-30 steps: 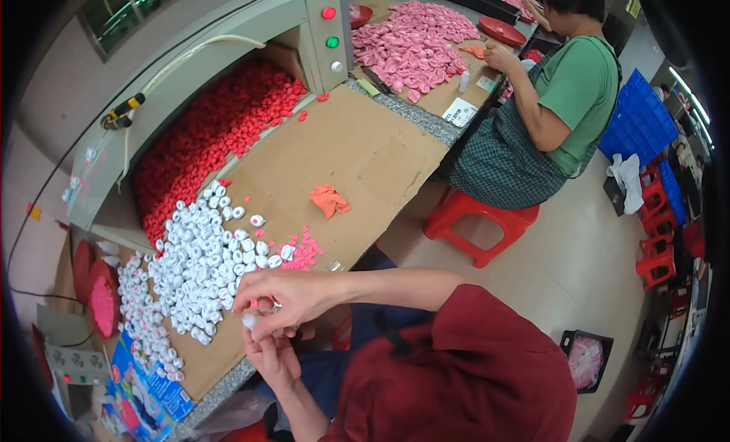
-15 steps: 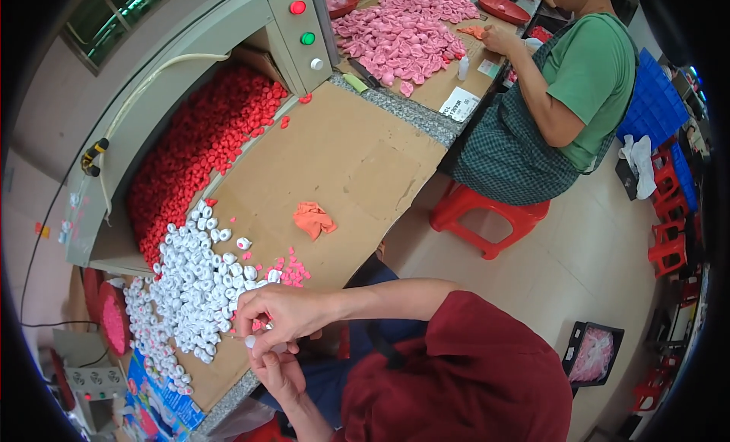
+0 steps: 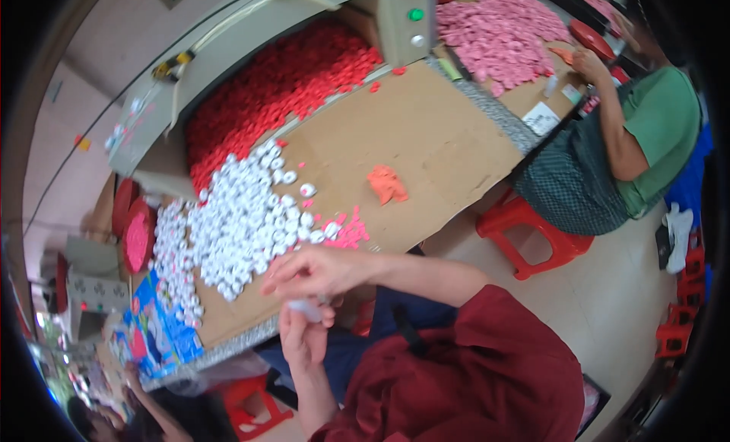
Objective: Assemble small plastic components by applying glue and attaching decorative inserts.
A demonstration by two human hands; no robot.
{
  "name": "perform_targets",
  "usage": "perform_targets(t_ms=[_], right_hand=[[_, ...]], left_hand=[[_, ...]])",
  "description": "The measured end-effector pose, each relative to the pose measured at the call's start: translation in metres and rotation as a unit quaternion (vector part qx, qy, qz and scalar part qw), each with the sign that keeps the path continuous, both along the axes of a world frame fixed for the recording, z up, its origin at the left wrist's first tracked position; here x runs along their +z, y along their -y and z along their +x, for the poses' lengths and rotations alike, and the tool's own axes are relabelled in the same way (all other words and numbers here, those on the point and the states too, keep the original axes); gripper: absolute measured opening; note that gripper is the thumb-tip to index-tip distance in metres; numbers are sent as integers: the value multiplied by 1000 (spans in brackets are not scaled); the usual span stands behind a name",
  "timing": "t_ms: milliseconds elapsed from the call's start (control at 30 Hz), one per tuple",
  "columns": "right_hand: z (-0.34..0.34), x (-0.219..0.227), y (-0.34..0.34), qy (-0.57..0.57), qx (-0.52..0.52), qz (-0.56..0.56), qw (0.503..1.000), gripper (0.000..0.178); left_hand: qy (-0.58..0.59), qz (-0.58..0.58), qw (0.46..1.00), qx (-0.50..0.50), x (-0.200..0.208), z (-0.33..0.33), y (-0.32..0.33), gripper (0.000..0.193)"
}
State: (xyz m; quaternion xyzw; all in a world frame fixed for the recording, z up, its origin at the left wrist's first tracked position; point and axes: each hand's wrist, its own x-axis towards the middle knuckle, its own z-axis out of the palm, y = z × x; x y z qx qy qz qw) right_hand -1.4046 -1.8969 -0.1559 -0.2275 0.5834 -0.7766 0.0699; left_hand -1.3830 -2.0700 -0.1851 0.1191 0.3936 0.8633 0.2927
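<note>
My left hand [image 3: 304,339] is below my right hand, near the table's front edge, its fingers closed on a small translucent whitish piece [image 3: 306,310] whose kind I cannot make out. Just above it, my right hand [image 3: 315,272] stretches loosely bent fingers to the left, slightly blurred, with nothing visible in them. Beyond both hands a heap of small white rounded pieces [image 3: 239,221] covers the left of the cardboard tabletop. Small pink bits [image 3: 348,231] lie scattered beside the heap. Farther right rests a crumpled orange piece [image 3: 388,184].
A grey machine housing [image 3: 403,31] holds a mass of small red pieces [image 3: 281,85]. A person in green [image 3: 658,138] sits on a red stool [image 3: 532,237] by a pink heap [image 3: 498,31]. A red dish [image 3: 139,233] and blue packaging [image 3: 160,316] are at left.
The view has swung, so the table appears farther right and more of the left side shows. My hands have drawn slightly apart, and the whitish piece now shows more plainly in my left fingers.
</note>
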Motion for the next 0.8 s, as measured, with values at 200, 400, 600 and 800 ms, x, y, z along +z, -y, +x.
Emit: perform_targets(t_ms=[200, 400, 600, 800], right_hand=[[0, 26, -23, 70, 150, 14, 986, 29], [-8, 23, -11, 80, 99, 3, 992, 24], [-2, 17, 15, 1, -165, 134, 977, 20], [-24, 13, 7, 134, 46, -20, 990, 27]], left_hand=[[98, 120, 983, -98, 8, -7, -12, 33], [116, 172, 968, -138, 7, -15, -5, 36], [-51, -61, 991, 108, 5, -11, -10, 29], [54, 99, 992, -63, 3, -27, 12, 31]])
